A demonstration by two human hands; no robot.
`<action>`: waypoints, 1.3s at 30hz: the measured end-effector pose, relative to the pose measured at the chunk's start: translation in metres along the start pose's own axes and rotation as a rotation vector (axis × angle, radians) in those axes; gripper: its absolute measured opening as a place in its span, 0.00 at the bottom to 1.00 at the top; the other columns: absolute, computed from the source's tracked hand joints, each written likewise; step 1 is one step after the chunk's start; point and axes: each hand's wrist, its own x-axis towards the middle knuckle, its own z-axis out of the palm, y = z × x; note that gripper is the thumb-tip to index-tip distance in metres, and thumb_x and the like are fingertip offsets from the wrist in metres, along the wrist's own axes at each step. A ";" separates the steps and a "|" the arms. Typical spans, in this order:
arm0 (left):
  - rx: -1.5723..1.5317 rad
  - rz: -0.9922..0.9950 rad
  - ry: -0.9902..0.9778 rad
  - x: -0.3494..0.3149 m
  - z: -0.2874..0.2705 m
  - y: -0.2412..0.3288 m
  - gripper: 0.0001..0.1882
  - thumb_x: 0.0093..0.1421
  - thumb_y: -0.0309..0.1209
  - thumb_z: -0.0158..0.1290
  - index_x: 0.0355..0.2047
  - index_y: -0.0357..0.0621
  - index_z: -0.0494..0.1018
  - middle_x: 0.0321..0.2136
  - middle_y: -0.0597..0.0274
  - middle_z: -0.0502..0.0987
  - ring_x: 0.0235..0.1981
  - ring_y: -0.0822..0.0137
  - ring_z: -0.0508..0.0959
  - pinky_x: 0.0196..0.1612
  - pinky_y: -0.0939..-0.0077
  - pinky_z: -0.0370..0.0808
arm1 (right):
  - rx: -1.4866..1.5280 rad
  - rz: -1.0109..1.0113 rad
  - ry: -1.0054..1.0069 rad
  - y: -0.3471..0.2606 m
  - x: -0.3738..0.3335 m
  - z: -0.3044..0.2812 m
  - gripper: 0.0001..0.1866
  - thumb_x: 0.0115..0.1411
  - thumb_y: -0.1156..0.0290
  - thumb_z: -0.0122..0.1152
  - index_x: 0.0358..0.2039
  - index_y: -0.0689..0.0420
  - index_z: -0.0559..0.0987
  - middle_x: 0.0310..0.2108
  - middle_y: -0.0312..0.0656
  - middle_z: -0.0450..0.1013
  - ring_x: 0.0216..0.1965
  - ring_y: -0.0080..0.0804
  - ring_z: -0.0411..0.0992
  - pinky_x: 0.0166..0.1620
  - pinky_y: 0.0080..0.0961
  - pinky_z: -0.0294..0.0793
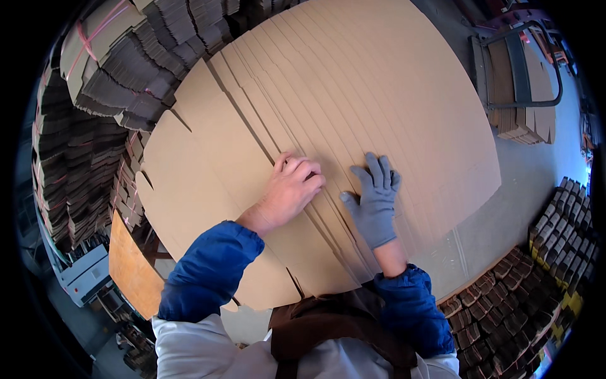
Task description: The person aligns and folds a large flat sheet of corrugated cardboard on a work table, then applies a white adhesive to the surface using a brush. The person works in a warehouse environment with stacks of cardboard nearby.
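Brown apron [309,331]; left hand [291,189] curled at edges of cardboard sheets [410,95], grip unclear; right hand [376,205], fingers spread; floor [476,237] rightward.

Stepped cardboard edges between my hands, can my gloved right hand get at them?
Probably yes: the gloved right hand is beside those stepped cardboard edges, thumb toward them, with nothing visible in between; the bare left hand is on their other side.

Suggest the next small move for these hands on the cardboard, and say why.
Perhaps the left hand should ease up one edge of the cardboard sheets: its fingers curl beside overlapping edges, while the gloved right hand rests on the sheets alongside, seemingly well placed to steady them.
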 end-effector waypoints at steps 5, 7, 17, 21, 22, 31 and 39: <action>-0.033 -0.042 0.090 -0.016 0.030 0.007 0.21 0.48 0.42 0.70 0.40 0.55 0.76 0.45 0.67 0.70 0.55 0.58 0.69 0.68 0.41 0.57 | -0.002 -0.017 0.002 0.003 -0.003 0.002 0.33 0.50 0.60 0.72 0.57 0.48 0.74 0.69 0.47 0.58 0.71 0.54 0.51 0.67 0.58 0.47; -0.029 -0.036 0.096 -0.016 0.032 0.006 0.21 0.49 0.43 0.70 0.40 0.55 0.75 0.45 0.68 0.70 0.56 0.60 0.69 0.68 0.41 0.56 | -0.005 -0.034 0.004 0.004 -0.004 0.003 0.33 0.51 0.60 0.71 0.58 0.49 0.74 0.69 0.48 0.57 0.71 0.54 0.51 0.67 0.59 0.46; 0.037 0.044 0.057 -0.007 0.025 -0.002 0.22 0.47 0.45 0.70 0.39 0.54 0.74 0.44 0.68 0.71 0.52 0.59 0.70 0.69 0.46 0.58 | -0.033 -0.103 0.047 0.008 -0.006 0.010 0.34 0.51 0.59 0.71 0.59 0.50 0.73 0.69 0.50 0.57 0.70 0.55 0.52 0.65 0.59 0.48; 0.032 0.106 0.029 -0.001 0.021 -0.002 0.25 0.44 0.45 0.72 0.39 0.54 0.74 0.42 0.66 0.71 0.50 0.57 0.71 0.67 0.45 0.60 | -0.039 -0.102 0.044 0.013 -0.004 0.008 0.34 0.51 0.58 0.71 0.58 0.50 0.74 0.69 0.49 0.57 0.70 0.55 0.52 0.65 0.59 0.48; 0.021 0.107 0.028 0.000 0.018 -0.005 0.24 0.44 0.45 0.72 0.38 0.54 0.74 0.42 0.67 0.71 0.50 0.58 0.71 0.67 0.46 0.60 | -0.036 -0.110 0.052 0.012 -0.007 0.010 0.34 0.51 0.59 0.71 0.58 0.50 0.74 0.69 0.49 0.57 0.70 0.55 0.52 0.65 0.59 0.48; -0.054 0.124 0.023 -0.003 0.023 -0.006 0.23 0.46 0.44 0.72 0.37 0.53 0.74 0.41 0.68 0.71 0.49 0.61 0.71 0.66 0.48 0.61 | -0.044 -0.087 0.031 0.008 -0.008 0.004 0.34 0.50 0.59 0.71 0.59 0.50 0.73 0.70 0.49 0.57 0.71 0.56 0.51 0.67 0.60 0.46; -0.056 0.128 0.039 -0.003 0.020 -0.007 0.22 0.46 0.44 0.72 0.37 0.53 0.74 0.41 0.68 0.71 0.48 0.61 0.70 0.66 0.48 0.61 | -0.039 -0.088 0.026 0.007 -0.006 0.004 0.35 0.50 0.59 0.71 0.60 0.50 0.73 0.70 0.50 0.57 0.71 0.56 0.51 0.67 0.59 0.46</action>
